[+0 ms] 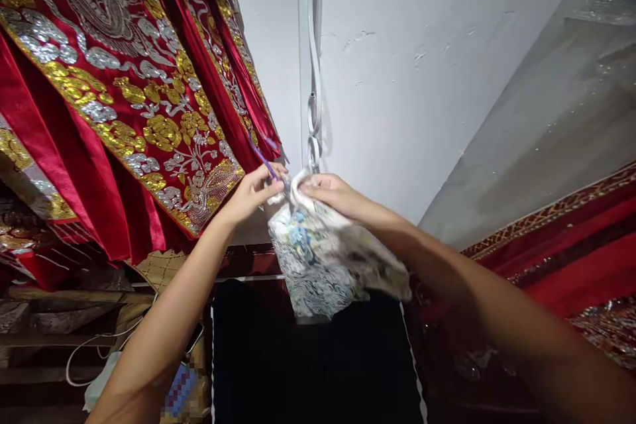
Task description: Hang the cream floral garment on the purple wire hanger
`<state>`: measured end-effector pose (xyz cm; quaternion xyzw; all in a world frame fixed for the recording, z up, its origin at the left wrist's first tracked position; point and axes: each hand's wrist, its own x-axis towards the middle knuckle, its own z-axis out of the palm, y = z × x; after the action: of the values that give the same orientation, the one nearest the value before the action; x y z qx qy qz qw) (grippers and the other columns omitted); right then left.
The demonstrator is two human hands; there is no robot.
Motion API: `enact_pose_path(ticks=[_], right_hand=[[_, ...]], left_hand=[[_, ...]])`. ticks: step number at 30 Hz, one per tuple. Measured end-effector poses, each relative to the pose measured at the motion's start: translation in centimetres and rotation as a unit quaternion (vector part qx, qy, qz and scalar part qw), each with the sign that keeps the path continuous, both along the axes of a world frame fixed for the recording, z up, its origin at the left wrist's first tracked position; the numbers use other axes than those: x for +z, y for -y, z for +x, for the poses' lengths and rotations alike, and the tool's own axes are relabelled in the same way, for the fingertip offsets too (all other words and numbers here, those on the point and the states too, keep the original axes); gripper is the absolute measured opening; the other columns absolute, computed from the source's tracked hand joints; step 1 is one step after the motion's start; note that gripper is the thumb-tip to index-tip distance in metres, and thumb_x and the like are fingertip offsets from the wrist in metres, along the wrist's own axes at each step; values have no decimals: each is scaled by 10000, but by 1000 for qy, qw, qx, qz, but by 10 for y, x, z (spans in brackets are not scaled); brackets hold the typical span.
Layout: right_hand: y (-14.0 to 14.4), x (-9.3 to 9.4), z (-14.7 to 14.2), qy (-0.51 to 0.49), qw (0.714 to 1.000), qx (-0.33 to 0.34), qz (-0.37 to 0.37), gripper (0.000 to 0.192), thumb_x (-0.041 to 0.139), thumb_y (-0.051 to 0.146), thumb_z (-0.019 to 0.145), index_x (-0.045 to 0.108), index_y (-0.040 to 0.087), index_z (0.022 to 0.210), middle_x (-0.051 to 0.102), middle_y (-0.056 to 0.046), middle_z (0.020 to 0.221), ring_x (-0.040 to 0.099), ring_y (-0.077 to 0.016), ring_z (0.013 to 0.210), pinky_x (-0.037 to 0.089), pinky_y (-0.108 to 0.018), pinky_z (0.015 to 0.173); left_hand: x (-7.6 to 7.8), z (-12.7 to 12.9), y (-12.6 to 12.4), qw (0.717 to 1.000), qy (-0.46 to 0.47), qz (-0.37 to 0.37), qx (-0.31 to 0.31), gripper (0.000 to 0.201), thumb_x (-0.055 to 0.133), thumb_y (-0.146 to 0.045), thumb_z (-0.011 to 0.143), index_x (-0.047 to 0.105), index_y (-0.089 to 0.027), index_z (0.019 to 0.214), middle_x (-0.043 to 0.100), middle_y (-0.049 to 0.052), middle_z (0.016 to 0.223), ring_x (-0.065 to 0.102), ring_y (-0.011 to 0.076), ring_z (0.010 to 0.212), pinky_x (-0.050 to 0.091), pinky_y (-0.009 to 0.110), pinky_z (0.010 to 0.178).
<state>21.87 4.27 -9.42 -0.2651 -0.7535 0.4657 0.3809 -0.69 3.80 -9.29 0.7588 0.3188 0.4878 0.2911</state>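
Note:
Both my hands are raised in front of a white wall. My left hand (253, 193) pinches a thin purple cord (264, 160) that runs up toward the red cloth. My right hand (330, 193) grips the bunched top of a white cloth with blue and grey floral print (328, 265), which hangs down below both hands. The two hands almost touch at the cloth's top edge. Just above them hangs a white chain-like strap (314, 119).
Red satin drapes with gold and silver embroidery (124, 99) hang at the upper left. More red embroidered fabric (571, 245) lies at the right under a grey sheet (556, 119). A dark panel (308, 364) sits below; wooden shelves and a white cable (89, 344) are at the lower left.

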Motion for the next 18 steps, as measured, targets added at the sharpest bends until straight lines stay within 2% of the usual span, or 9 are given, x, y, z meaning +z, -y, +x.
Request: enact_pose_path(ticks=[2,3,5,8,10,12,14,16,18], right_hand=[[-9,-24,4,10,998,-39,54,396,656,502,878,666,177,1105,693,-102,1069,668,-238,1000,552,-422,916],[-13,-36,8,22,993,-61,94,455,678,475,861,627,188,1211,663,-116,1181,638,-259,1110,519,-450,988],[-20,-55,17,65,979,-82,172,718,725,418,812,458,231,1452,514,-144,1450,492,-312,1351,413,-516,1124],[-18,-74,27,154,944,-72,284,1055,769,369,740,180,276,1610,259,-142,1645,245,-370,1517,237,-590,1226],[-10,-78,30,184,913,-90,354,1131,759,332,723,83,289,1628,231,-136,1654,220,-394,1522,159,-628,1240],[0,-78,32,186,888,-122,403,1141,738,279,706,65,305,1627,287,-137,1612,282,-405,1485,189,-637,1227],[8,-74,37,182,878,-141,420,1113,738,255,681,138,315,1616,390,-141,1511,396,-402,1394,332,-601,1161],[12,-68,49,179,878,-169,410,1033,758,283,669,271,322,1579,482,-132,1376,498,-380,1265,445,-539,1058],[12,-62,66,168,873,-239,390,948,773,329,668,379,316,1530,521,-119,1282,544,-361,1178,477,-507,1002]], left_hand=[[-12,7,10,998,46,-31,-33,437,727,-581,798,569,-182,714,600,86,1062,580,249,1069,483,375,946],[-16,11,14,995,77,-44,-38,477,731,-584,794,516,-181,656,580,79,1013,584,242,1030,492,377,924],[-20,22,20,987,142,-65,-44,547,683,-617,825,416,-189,612,527,61,905,588,224,957,512,387,892],[-19,40,26,978,185,-94,-32,617,446,-712,926,292,-204,610,498,67,855,599,232,987,535,421,906],[-14,52,30,977,185,-101,-16,633,271,-737,964,269,-206,620,538,85,908,607,243,1062,535,449,943],[-7,60,35,974,198,-104,-27,642,206,-729,978,321,-202,631,589,95,1025,611,254,1143,523,479,984],[0,64,37,968,212,-116,-62,647,243,-745,967,446,-201,684,623,105,1142,603,284,1216,515,511,1005],[2,59,35,964,203,-149,-86,697,242,-799,930,591,-203,840,649,135,1205,588,327,1265,513,543,1001],[-1,46,31,967,185,-166,-64,839,173,-857,883,659,-194,1048,685,166,1185,591,358,1268,516,562,988]])
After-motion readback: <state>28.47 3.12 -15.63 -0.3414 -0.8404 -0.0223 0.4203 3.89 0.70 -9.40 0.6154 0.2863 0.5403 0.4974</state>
